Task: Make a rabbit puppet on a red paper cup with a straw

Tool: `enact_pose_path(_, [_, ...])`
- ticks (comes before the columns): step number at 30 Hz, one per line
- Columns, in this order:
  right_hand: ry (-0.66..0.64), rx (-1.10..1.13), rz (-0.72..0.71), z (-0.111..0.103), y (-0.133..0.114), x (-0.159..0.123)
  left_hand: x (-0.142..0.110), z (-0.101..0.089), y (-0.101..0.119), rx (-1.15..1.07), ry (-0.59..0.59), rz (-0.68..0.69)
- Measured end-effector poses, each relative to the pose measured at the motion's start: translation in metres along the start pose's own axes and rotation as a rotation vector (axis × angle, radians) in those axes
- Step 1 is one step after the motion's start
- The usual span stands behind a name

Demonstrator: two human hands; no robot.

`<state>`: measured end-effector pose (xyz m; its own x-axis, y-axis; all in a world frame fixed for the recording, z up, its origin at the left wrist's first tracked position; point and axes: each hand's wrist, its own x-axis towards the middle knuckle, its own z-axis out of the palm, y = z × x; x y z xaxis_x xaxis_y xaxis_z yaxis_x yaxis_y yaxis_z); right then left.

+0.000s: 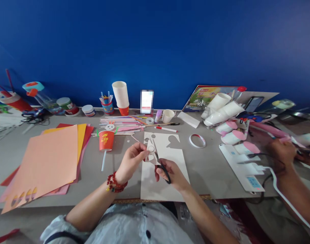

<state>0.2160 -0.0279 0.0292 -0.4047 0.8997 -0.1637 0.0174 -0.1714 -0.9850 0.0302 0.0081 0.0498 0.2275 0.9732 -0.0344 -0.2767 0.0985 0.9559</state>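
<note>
Between the fingers of my left hand (134, 157) is a small piece of white paper (151, 157) with round shapes marked on it. My right hand (171, 173) grips a pair of black-handled scissors (165, 173), its blades lying along the paper piece. Below both hands lies a white sheet (165, 183) with rounded cut-outs along its far edge. To the left stands a red paper cup (106, 140) with a rabbit face (110, 125) above its rim, green strips at its sides and a pale straw (104, 161) by its base.
Coloured paper sheets (48, 156) are stacked on the left. Straws and sticks (121, 122), a red-white marker (166, 129) and a tape roll (197, 141) lie farther back. A power strip (240, 169) sits right, near another person's hand (282, 152). Stacked white cups (120, 95) stand by the blue wall.
</note>
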Motion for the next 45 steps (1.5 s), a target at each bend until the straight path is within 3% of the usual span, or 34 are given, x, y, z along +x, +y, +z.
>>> enact_pose_path(45, [0.059,0.014,-0.002,0.002,0.011,0.003,0.0,0.004,0.0,-0.096,0.031,-0.043])
